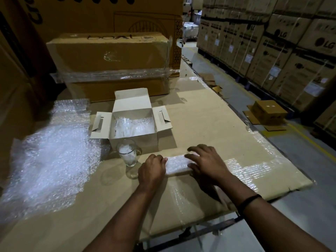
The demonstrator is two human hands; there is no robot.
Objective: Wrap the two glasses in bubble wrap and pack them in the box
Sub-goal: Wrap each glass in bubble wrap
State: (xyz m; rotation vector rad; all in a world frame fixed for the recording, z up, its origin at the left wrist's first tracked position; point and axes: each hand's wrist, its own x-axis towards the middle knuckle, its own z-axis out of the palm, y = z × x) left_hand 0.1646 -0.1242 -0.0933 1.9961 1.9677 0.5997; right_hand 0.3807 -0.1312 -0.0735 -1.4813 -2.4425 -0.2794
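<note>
The glass [128, 157] that is left bare, 1 in count, is seen in the head view standing upright on the table [209, 124]. It is just in front of the near wall of the box [134, 141] and just to the left of the left grip [151, 170]. Something white and crumpled is seen inside it.

A bundle [179, 165] rolled in bubble wrap is laid flat on the table between the 2 grips; what it holds cannot be told. Both forearms are stretched forward from the lower edge of the picture.

The left grip is curled round the left end of the bundle, knuckles up. The right grip [205, 162] is laid over the right end. Its thumb is set along the near edge and its index finger across the top, so that the end is pinched between them. The other fingers are spread beyond it. 1 black band [249, 200] is worn on the right wrist.

1 white box is counted, with 3 flaps folded open and bubble wrap lying inside. Loose bubble wrap sheets [49, 157] are spread on the left of the table; their number cannot be told. 1 large cardboard carton [109, 57], banded with clear film, is set behind the box.
</note>
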